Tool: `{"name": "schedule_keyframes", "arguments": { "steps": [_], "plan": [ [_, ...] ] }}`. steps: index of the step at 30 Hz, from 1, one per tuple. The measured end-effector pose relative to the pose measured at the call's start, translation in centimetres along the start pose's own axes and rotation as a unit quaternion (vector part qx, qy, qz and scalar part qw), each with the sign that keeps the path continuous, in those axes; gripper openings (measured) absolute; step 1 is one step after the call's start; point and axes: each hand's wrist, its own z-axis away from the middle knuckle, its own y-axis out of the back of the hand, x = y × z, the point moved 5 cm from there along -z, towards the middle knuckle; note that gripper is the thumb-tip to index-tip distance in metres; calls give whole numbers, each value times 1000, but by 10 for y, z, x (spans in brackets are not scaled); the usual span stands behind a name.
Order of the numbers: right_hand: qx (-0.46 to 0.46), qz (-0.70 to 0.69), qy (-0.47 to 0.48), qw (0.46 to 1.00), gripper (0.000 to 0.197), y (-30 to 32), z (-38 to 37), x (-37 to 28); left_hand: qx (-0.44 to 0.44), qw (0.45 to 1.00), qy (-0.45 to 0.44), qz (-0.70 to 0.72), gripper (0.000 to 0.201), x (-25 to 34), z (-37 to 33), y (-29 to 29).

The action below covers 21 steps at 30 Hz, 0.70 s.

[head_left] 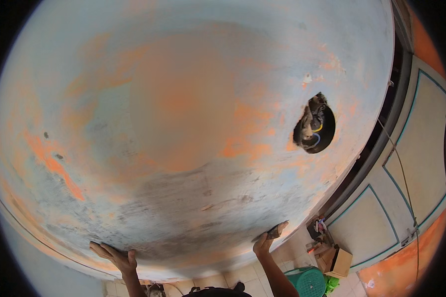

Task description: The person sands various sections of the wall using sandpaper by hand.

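A wide wall [183, 208], patchy in pale blue-grey and orange with dark smudges low down, fills most of the view. My left hand [115, 256] lies against its lower part, fingers stretched out and thumb apart, with nothing in it. Farther right, my right hand [263, 243] is at the wall's lower right, its fingers over a small dark flat piece of what looks like sandpaper [275, 232]. Part of that piece is hidden by the fingers.
A ragged hole [324, 136] in the wall shows yellow and blue wires. At right are a pale door [366, 222] with teal trim and a hanging cable [404, 173]. A green plastic stool [307, 282] and a cardboard box [338, 262] stand on the tiled floor.
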Motion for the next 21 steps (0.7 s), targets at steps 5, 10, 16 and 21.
{"name": "schedule_keyframes", "arguments": {
  "steps": [5, 10, 16, 21],
  "plan": [
    [-49, 63, 2, 997, 64, 13, -16, 42, -48, 984, 161, 54, 115, -35, 19, -6],
    [77, -118, -287, 947, 65, 14, -47, 4, -115, 971, 199, 63, 123, -40, 17, 2],
    [-307, 119, -66, 942, 64, -26, -80, -147, -209, 933, 257, 139, 135, -34, 19, 5],
    [-188, 61, 395, 897, 50, -13, -131, -264, -292, 861, 288, 300, 127, -30, 24, -3]
  ]
}}
